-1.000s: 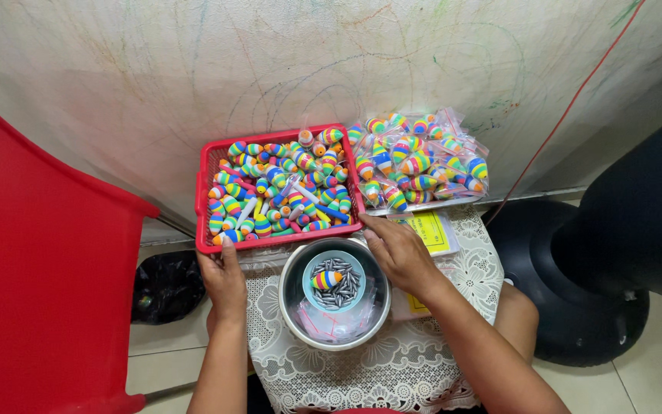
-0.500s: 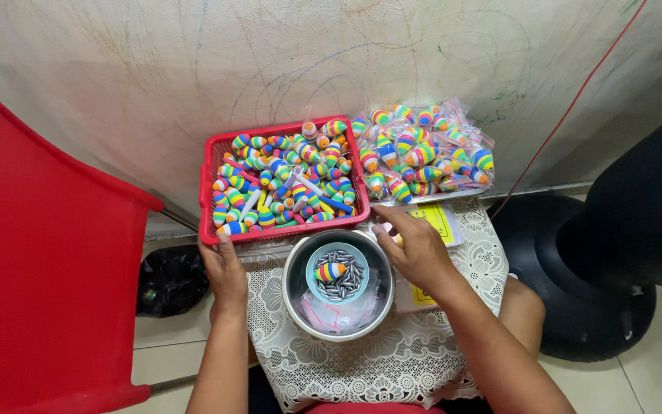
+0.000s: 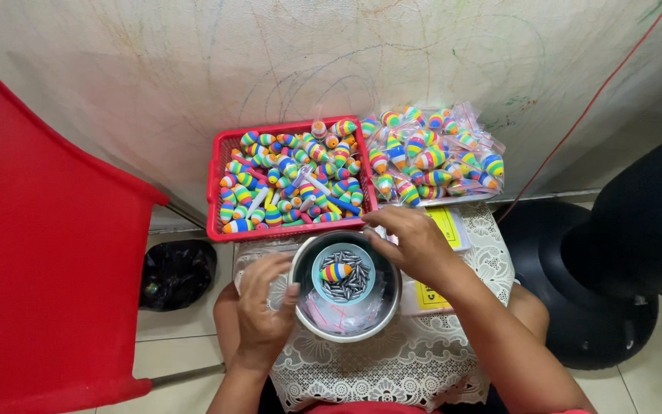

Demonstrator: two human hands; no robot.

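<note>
Lace-covered table [image 3: 423,360] against scribbled wall [image 3: 270,61]

I only get 1 view: head cam, looking steeply down over the small desk [image 3: 392,368] from close above, facing the scribbled wall [image 3: 270,61]. Frame spans red chair [image 3: 47,253] on my left to a dark base [image 3: 576,307] right.

At the centre of the frame, a steel bowl [image 3: 345,285] sat on a lace cloth [image 3: 392,360]. The left hand [image 3: 263,310] gripped its left rim; the right hand [image 3: 415,244] rested at its upper right edge. Inside, 1 striped float [image 3: 336,271] lay on a small blue dish [image 3: 343,274] among dark pellets. Above, a red basket [image 3: 289,180] held striped floats, with bagged floats [image 3: 432,157] to its right.
</note>
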